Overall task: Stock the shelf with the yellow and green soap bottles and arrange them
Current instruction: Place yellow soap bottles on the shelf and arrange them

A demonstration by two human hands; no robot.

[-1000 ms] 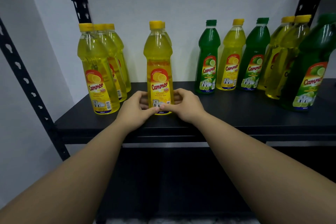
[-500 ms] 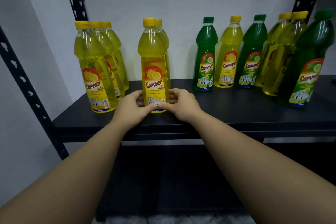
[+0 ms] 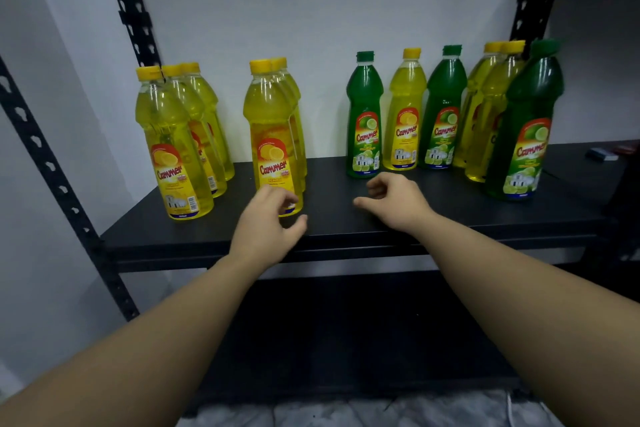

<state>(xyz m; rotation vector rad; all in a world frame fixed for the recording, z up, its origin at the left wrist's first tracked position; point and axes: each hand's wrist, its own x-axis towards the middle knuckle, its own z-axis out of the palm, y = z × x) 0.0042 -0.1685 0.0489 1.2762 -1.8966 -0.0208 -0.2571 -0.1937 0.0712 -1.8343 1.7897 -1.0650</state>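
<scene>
My two bare hands hover over the front of a black shelf [image 3: 450, 215] lined with soap bottles. My left hand [image 3: 266, 232] sits just in front of the base of the front yellow bottle [image 3: 272, 135] in the middle row, its fingers [image 3: 282, 196] loosely curled and spread, gripping nothing; whether the fingertips brush the label I cannot tell. My right hand [image 3: 398, 204] hangs over bare shelf between that row and the green bottle [image 3: 364, 114] behind it, fingers half curled, thumb pointing left, also empty.

The middle row stands upright, with more yellow caps lined up close behind the front bottle. To the left, a second row of yellow bottles [image 3: 173, 149] runs three deep toward the white wall [image 3: 311, 3], all upright, apart from the middle row. To the right, along the wall, a green bottle, a yellow bottle [image 3: 406, 111] and another green bottle [image 3: 443, 111] stand side by side with labels facing out. Farther right, two yellow bottles [image 3: 491, 107] stand close together, and a large green bottle [image 3: 530, 128] stands in front of them nearer the shelf edge. Black perforated uprights [image 3: 131, 3] frame the shelf on both sides. Small objects lie at the far right of the shelf, too blurred to identify.
</scene>
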